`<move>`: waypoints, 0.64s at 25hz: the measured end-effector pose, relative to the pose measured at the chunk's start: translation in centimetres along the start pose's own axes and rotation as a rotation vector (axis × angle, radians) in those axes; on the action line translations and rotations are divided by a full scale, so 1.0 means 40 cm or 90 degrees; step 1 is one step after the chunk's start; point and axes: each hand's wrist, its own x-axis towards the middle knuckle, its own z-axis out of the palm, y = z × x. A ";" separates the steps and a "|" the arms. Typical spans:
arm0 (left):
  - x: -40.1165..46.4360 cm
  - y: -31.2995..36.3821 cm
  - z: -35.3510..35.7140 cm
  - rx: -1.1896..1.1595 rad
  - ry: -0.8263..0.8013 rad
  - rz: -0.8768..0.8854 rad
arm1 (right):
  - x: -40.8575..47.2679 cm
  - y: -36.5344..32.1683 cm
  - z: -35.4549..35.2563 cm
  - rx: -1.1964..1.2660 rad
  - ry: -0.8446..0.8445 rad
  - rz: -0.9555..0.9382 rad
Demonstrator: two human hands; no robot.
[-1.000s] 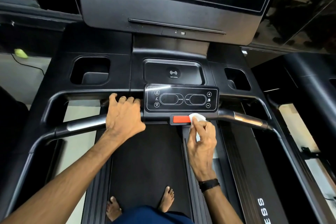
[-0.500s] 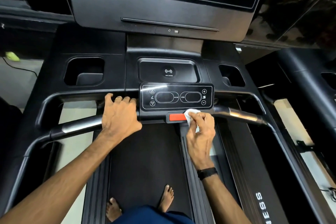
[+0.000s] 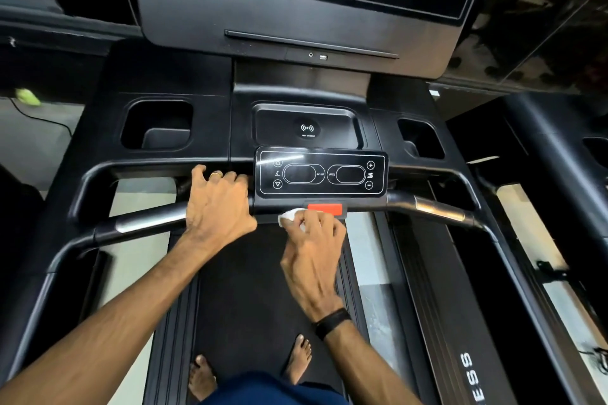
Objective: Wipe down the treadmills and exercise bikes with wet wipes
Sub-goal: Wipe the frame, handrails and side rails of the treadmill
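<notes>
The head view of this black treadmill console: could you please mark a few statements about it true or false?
1. The right hand holds a crumpled white wet wipe just left of the red stop tab. True.
2. The left hand hangs free. False: it grips the black handlebar.
3. The glossy black speed and incline panel sits above the tab. True.
4. The left cup holder recess holds a bottle. False: none shows.

Two hands [image 3: 217, 207] – one wipe [image 3: 291, 216]
</notes>
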 end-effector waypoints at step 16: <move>-0.002 -0.001 -0.009 -0.004 -0.015 -0.001 | -0.109 0.053 0.036 0.059 0.051 0.082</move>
